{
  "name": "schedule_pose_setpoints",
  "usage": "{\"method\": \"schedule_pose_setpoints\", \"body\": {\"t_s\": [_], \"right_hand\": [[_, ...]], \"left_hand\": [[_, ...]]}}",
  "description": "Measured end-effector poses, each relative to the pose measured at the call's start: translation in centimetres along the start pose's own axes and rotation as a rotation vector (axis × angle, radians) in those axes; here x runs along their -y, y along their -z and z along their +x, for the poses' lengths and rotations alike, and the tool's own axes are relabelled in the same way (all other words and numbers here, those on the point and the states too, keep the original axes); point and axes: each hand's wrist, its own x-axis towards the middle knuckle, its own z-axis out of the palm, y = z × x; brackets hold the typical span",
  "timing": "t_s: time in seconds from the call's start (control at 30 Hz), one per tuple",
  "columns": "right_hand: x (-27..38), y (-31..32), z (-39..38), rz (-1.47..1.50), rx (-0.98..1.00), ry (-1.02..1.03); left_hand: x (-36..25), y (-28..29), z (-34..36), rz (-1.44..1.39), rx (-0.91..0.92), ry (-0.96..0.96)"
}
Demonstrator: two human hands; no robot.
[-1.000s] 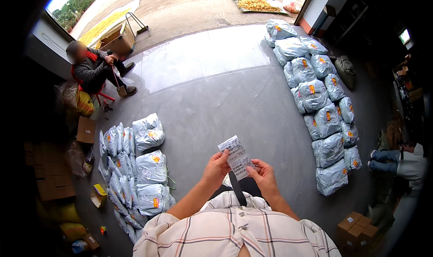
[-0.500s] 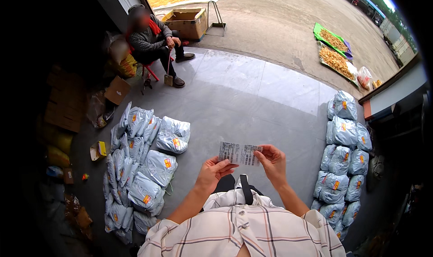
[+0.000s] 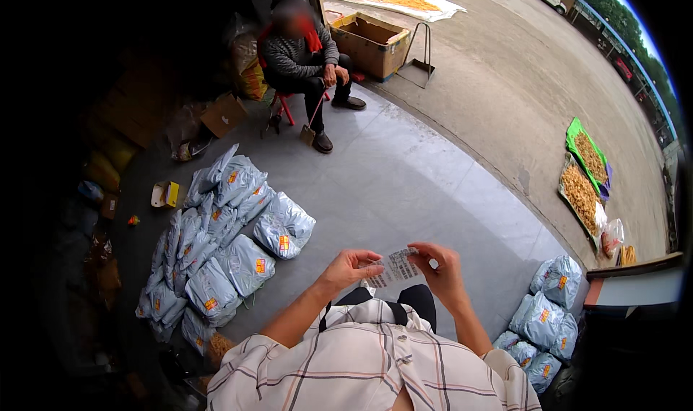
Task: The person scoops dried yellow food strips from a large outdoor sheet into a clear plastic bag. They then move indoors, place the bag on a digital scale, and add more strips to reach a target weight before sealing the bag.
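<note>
A small strip of whitish printed labels (image 3: 397,268) is stretched between my two hands in front of my waist, tilted with its right end higher. My left hand (image 3: 349,270) pinches the strip's left end between thumb and fingers. At the upper right corner, the curled fingers of my right hand (image 3: 439,268) grip the other end. Beyond my left forearm lies a large heap of light-blue plastic parcels (image 3: 244,265) with red-and-yellow stickers. More such parcels (image 3: 540,318) are stacked to the right of my right forearm.
A person (image 3: 299,61) sits on a red stool at the far left, holding a thin-handled tool. Behind them stand an open cardboard box (image 3: 369,46) and a long-handled dustpan (image 3: 416,70). Outside, yellowish pieces dry on sheets (image 3: 582,193). A yellow box (image 3: 165,194) lies left of the heap.
My view has turned to the right, so the person and parcels sit differently in it. The label strip has gone from nearly level to tilted, and my hands are closer together.
</note>
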Motion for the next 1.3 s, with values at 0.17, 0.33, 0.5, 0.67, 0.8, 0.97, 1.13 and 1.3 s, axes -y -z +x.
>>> {"method": "schedule_pose_setpoints", "body": {"t_s": [0.17, 0.33, 0.5, 0.67, 0.8, 0.97, 1.13, 1.3], "right_hand": [[-4.1, 1.9, 6.6, 0.032, 0.149, 0.115], [-7.1, 1.9, 10.9, 0.003, 0.546, 0.174], [-8.1, 3.7, 12.5, -0.002, 0.94, 0.234], [-7.3, 3.2, 11.8, 0.192, 0.999, 0.189], [-6.3, 1.8, 10.3, 0.39, 0.967, 0.061], [-5.7, 1.9, 8.1, 0.249, 1.171, 0.103], [-7.1, 2.3, 6.0, 0.118, 1.16, 0.221], [-8.0, 2.4, 3.8, 0.046, 1.249, 0.265]], "left_hand": [[-2.2, -1.1, 3.6, 0.375, -0.152, -0.123], [3.0, -4.6, 3.8, 0.339, -0.468, -0.19], [8.8, -12.9, 6.6, -0.134, -0.689, -0.288], [9.6, -17.1, 7.3, -0.488, -1.031, -0.423], [12.1, -16.2, 4.5, -0.967, -1.483, -0.721], [12.5, -16.9, -2.2, -0.986, -1.642, -0.967], [13.8, -17.7, -5.3, -1.035, -1.662, -0.983], [14.5, -19.1, -6.9, -0.963, -1.71, -1.009]]}}
